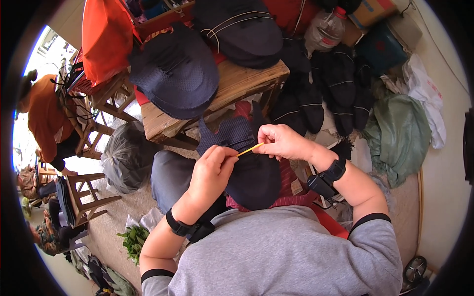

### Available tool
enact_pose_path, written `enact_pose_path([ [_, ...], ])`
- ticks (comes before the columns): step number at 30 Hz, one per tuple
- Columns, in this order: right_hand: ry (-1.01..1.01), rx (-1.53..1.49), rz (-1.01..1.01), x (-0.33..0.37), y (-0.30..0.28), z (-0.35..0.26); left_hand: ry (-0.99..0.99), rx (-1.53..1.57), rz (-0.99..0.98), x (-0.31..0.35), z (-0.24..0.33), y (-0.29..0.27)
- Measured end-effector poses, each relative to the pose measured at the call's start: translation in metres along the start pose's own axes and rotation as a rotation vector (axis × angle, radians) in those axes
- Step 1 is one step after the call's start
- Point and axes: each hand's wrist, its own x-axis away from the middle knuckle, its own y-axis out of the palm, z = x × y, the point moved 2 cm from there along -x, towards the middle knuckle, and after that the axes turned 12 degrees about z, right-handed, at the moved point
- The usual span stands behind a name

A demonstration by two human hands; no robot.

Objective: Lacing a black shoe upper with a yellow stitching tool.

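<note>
The thin yellow strip is pinched by closed fingers of the left hand and the right hand, over the dark blue fabric piece, near the bench. A light, even pull should keep it straight.

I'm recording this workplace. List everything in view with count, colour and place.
strip: one, yellow, centre
lap piece: one, navy, on lap
table: one, brown, ahead
stacks: two, navy, on table
bundles: several, dark, right of table
jug: one, clear, top right
bin: one, teal, upper right
sack: one, green, right
white bag: one, white, right
orange bag: one, orange-red, upper left
grey bag: one, grey, left floor
stools: several, brown, left
leaves: bunch, green, lower left
wheel: one, dark, lower right
co-workers: at least two, one orange-topped, far left
wrist devices: one per wrist, black
left grip: one, bare, strip's left end
right grip: one, bare, strip's right end
</note>
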Motion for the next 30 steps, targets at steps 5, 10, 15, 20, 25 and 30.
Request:
enact_pose_path([
  [5, 0.016, 0.001, -0.014, 0.0, 0.0, 0.0, -0.325, 0.08, -0.037, 0.004, -0.003, -0.002],
  [10, -0.009, -0.02, 0.0, 0.0, -0.001, 0.006, -0.242, 0.054, -0.087, 0.011, -0.004, -0.003],
  [15, 0.004, -0.002, 0.007, 0.001, 0.0, 0.003, -0.365, 0.158, -0.056, 0.009, -0.004, -0.004],
  [20, 0.004, -0.008, 0.006, 0.0, -0.001, 0.004, -0.476, 0.286, -0.094, 0.005, -0.006, -0.002],
  [25, 0.009, -0.02, 0.007, 0.0, -0.002, 0.005, -0.535, 0.46, -0.18, 0.008, -0.014, -0.001],
  [30, -0.004, -0.003, 0.009, 0.001, -0.002, 0.004, -0.763, 0.689, -0.122, 0.012, -0.024, -0.003],
])
